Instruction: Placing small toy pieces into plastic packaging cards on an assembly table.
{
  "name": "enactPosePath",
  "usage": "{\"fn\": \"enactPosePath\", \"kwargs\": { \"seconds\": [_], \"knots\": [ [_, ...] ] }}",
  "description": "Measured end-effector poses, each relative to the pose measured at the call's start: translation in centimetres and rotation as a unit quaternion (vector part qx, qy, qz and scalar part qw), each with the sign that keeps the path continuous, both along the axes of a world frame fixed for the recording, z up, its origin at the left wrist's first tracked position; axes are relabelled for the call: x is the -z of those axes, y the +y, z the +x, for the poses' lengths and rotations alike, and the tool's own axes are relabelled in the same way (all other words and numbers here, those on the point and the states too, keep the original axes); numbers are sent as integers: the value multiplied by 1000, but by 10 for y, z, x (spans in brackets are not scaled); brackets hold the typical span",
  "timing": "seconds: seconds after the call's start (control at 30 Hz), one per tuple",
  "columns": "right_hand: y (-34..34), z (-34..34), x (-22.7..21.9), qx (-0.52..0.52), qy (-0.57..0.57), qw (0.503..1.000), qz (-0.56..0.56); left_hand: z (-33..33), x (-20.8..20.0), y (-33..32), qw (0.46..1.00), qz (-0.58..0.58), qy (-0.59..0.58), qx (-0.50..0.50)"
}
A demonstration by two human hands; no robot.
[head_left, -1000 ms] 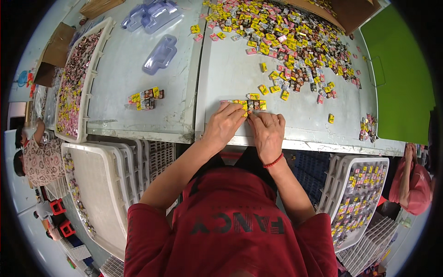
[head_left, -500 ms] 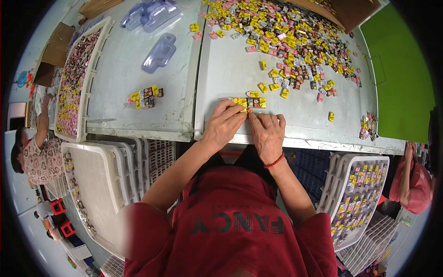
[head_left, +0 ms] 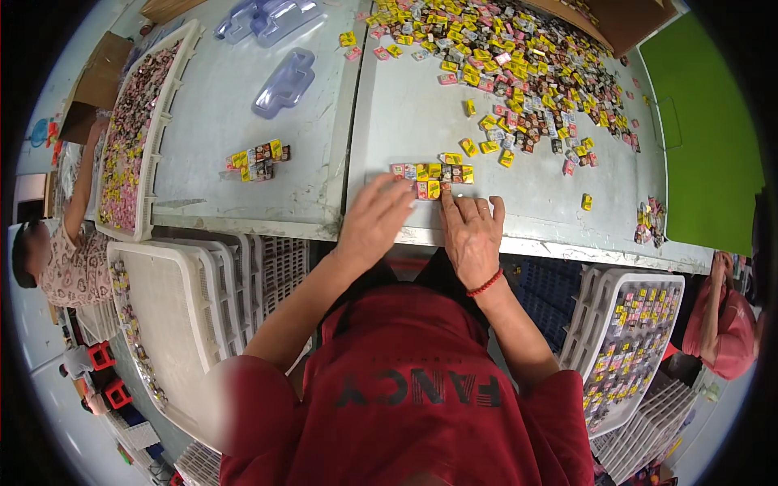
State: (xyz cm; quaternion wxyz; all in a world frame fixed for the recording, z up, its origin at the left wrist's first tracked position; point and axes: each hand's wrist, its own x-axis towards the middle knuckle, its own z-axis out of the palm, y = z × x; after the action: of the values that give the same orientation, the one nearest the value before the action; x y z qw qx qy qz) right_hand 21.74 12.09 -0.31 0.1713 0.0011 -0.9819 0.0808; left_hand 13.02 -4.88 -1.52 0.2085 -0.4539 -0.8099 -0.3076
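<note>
Left hand (head_left: 375, 217): grip loosely spread, at the boxes' (head_left: 434, 172) left end
Right hand (head_left: 472, 235): fingertip against boxes; cannot tell grip

Green panel (head_left: 705, 130) at far right, red stools (head_left: 118, 395) at lower left, cardboard box (head_left: 104, 71) above them.
</note>
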Motion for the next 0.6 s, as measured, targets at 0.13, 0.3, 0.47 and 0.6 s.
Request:
{"fn": "enactPosePath", "kwargs": {
  "seconds": [0.13, 0.3, 0.47, 0.6],
  "knots": [
    [-1, -1, -3, -4, -6, 1000, 22, 11, 14, 6, 999, -27, -46, -8],
    [0, -1, -4, -3, -8, 1000, 29, 4, 17, 8, 999, -17, -36, 15],
    [0, -3, 1, 8, 25, 998, -50, 6, 12, 12, 997, 16, -81, -8],
    [3, -2, 2, 5, 13, 999, -33, 2, 3, 23, 997, -48, -55, 21]
  ]
}}
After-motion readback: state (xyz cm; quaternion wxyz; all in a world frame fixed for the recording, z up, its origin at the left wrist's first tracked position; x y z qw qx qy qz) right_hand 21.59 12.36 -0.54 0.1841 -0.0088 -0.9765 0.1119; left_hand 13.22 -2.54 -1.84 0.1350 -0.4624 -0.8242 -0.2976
